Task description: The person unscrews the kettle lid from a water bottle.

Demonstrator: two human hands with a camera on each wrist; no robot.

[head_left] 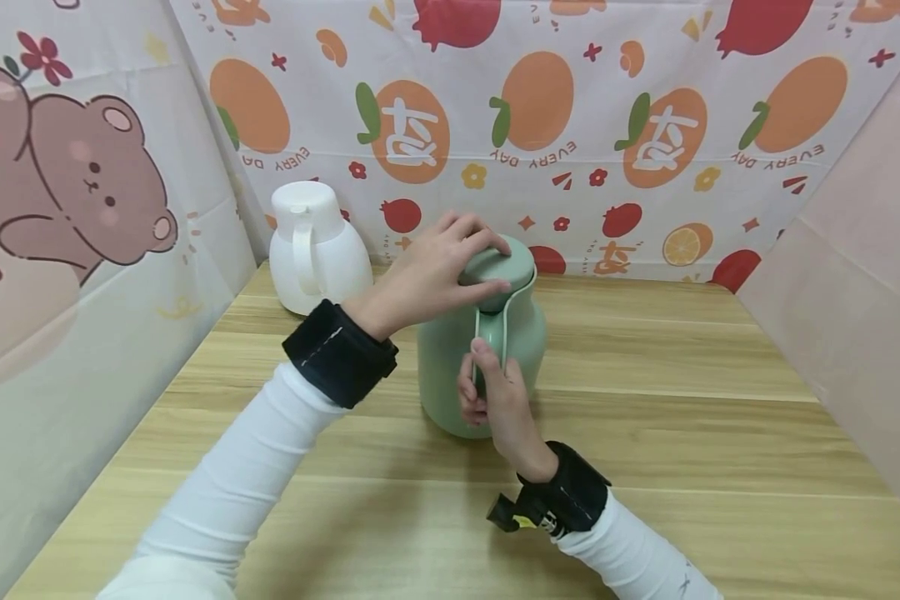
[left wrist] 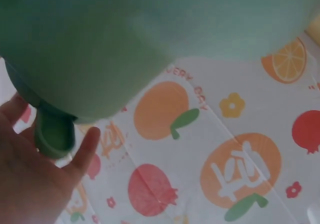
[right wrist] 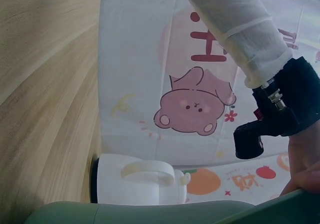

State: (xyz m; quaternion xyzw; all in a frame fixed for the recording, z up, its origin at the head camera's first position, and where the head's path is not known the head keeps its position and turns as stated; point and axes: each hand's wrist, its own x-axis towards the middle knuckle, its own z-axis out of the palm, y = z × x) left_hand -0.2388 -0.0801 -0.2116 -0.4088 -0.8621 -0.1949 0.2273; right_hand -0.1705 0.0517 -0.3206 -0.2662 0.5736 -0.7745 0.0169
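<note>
A green thermal jug [head_left: 450, 375] stands upright on the wooden table, its handle toward me. Over its top, my left hand [head_left: 438, 271] grips the round lid [head_left: 504, 265], thumb on the near side and fingers across the top. Lower down, my right hand [head_left: 501, 400] holds the jug's handle [head_left: 494, 330], fingers wrapped round it with the thumb up along it. In the left wrist view the jug's body [left wrist: 100, 49] fills the upper part, and the left hand [left wrist: 35, 174] shows at lower left. The right wrist view catches only the jug's green side [right wrist: 140, 213] along the bottom.
A white jug [head_left: 318, 258] with its handle facing forward stands at the table's back left. Printed cloth [head_left: 457, 125] with fruit patterns hangs behind the table [head_left: 682, 400], and a bear-printed cloth [head_left: 97, 183] on the left. Both wrists wear black straps [head_left: 341, 354].
</note>
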